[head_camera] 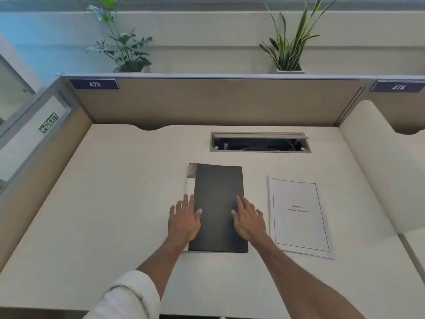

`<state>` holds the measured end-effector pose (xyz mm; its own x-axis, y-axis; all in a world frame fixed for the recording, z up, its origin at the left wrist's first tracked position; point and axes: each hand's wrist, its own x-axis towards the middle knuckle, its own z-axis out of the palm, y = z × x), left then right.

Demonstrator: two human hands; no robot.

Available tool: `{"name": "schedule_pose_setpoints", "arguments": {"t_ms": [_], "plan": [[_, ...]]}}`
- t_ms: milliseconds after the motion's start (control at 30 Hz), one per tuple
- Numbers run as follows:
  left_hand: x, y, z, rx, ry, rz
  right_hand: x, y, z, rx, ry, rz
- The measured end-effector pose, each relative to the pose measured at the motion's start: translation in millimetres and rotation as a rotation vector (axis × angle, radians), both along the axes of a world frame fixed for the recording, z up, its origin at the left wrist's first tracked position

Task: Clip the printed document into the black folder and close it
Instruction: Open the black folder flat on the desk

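A black folder point(218, 192) lies flat and closed in the middle of the cream desk point(115, 203), with a pale strip showing along its left edge. My left hand point(184, 219) rests flat on the folder's left edge, fingers spread. My right hand point(249, 221) lies flat on its right side, fingers apart. Neither hand holds anything. The printed document point(299, 215), a white stack of sheets with a framed title page, lies on the desk just right of the folder, untouched.
An open cable hatch point(259, 142) is set into the desk behind the folder. Beige partition walls point(207, 102) enclose the back and left, and a rounded divider point(372, 157) bounds the right. Two potted plants point(128, 51) stand on the ledge behind.
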<state>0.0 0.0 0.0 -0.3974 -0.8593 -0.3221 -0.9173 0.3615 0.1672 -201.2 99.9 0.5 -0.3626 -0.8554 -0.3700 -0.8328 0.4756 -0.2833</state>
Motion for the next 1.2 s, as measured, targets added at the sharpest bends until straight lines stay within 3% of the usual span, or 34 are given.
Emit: {"name": "schedule_pose_setpoints", "arguments": {"t_ms": [133,233,400,600,800,933,1100,1200], "plan": [[8.2,2.6,-1.6,0.017,-0.024,0.110,2.5,5.3,-4.8,-0.002,-0.016,-0.127],[11.4,5.1,-2.9,0.016,-0.041,0.078,7.0,4.5,-7.7,-0.026,-0.013,-0.246],[11.7,3.2,-2.9,0.054,-0.041,0.094,11.3,-7.8,-6.3,-0.018,-0.240,-0.526],[7.9,4.4,-4.2,0.083,-0.029,0.132,2.8,-16.7,-11.5,0.015,-0.391,-0.689],[8.7,4.2,-2.1,0.104,-0.022,0.135,-7.6,-17.3,-13.3,-0.074,-0.606,-0.867],[11.6,3.5,0.0,0.095,-0.033,0.098,-9.7,-13.4,-11.4,-0.148,-0.826,-0.928],[23.5,-6.2,3.5,0.078,-0.001,0.111,-12.9,-8.1,-0.2,-0.303,-0.830,-0.902],[20.4,-14.5,13.7,0.063,0.121,0.186,-10.8,-9.1,9.7,-0.389,-0.878,-0.846]]}}
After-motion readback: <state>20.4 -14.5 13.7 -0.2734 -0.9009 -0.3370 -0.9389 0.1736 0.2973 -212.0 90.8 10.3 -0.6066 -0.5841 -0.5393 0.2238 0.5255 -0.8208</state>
